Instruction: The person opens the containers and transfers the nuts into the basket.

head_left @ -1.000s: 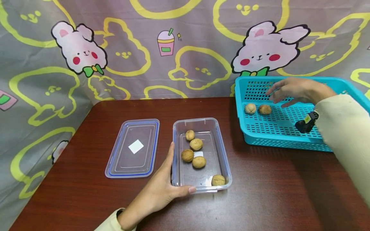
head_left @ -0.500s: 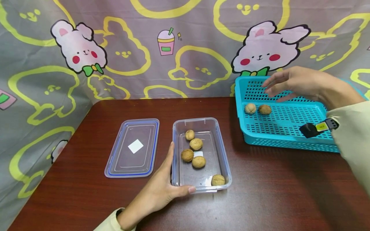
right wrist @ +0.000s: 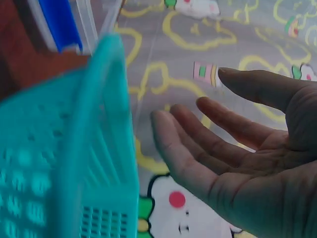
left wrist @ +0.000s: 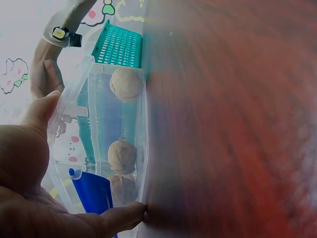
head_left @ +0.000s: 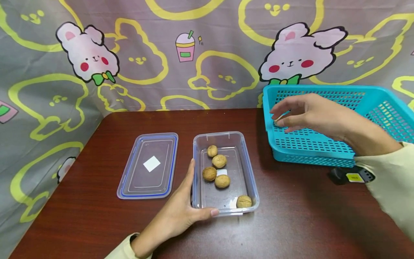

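Turquoise basket (head_left: 307,158): walnut (head_left: 279,118) at basket's 9 o'clock, part-hidden by right hand (head_left: 323,117); fingers apart, nothing gripped. Walnut best pinched at widest girth, basket not nudged. Clear container (head_left: 250,169), at basket's 8 o'clock, braced at 7 o'clock corner by left hand (head_left: 179,210), thumb and fingers spread.

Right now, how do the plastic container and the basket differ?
The plastic container is clear and solid-walled; the basket is turquoise and perforated. The plastic container is smaller than the basket. The left hand holds the plastic container, while the right hand is over the basket. Both stand open-topped on the table.
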Demonstrator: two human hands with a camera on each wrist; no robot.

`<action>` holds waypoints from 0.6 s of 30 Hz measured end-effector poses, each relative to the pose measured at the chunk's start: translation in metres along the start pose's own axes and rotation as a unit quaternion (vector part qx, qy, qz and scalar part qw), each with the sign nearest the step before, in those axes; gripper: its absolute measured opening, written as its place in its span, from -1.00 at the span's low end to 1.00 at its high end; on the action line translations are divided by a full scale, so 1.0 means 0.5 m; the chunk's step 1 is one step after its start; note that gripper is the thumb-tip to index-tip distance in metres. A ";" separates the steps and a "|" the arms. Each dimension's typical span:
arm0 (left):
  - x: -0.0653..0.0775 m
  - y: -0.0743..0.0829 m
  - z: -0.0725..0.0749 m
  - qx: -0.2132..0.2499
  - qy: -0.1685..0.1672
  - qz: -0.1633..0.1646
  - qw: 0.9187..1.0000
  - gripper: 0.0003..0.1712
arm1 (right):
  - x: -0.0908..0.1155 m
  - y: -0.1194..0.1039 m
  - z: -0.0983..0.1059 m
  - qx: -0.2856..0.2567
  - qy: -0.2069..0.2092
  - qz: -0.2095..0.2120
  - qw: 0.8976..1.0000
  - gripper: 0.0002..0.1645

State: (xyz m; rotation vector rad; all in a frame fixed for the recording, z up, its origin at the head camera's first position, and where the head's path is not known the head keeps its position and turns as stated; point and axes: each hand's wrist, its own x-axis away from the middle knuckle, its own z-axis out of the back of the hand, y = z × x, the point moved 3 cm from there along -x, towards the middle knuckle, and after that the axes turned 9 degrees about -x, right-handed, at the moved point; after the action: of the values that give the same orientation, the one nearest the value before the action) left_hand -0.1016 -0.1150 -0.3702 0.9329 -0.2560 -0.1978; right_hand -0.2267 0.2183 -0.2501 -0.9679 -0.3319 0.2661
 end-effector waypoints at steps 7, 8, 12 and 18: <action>0.001 0.002 0.001 -0.001 -0.002 0.001 1.000 0.62 | 0.015 -0.014 -0.061 -0.043 -0.021 0.027 0.998 -0.52; 0.000 0.001 0.000 -0.001 -0.002 0.002 1.000 0.62 | 0.016 -0.016 -0.070 -0.053 -0.024 0.029 0.998 -0.53; -0.001 0.002 0.000 -0.001 -0.003 0.003 1.000 0.62 | 0.023 -0.020 -0.105 -0.064 -0.022 0.043 0.997 -0.56; -0.001 0.001 0.000 0.002 -0.002 0.002 1.000 0.62 | 0.025 -0.027 -0.148 -0.098 -0.049 0.059 0.992 -0.61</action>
State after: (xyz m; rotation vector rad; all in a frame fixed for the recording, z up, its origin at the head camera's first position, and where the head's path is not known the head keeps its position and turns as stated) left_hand -0.1020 -0.1147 -0.3699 0.9353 -0.2613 -0.1961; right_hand -0.1851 0.1595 -0.2753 -1.1726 -0.3972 0.3948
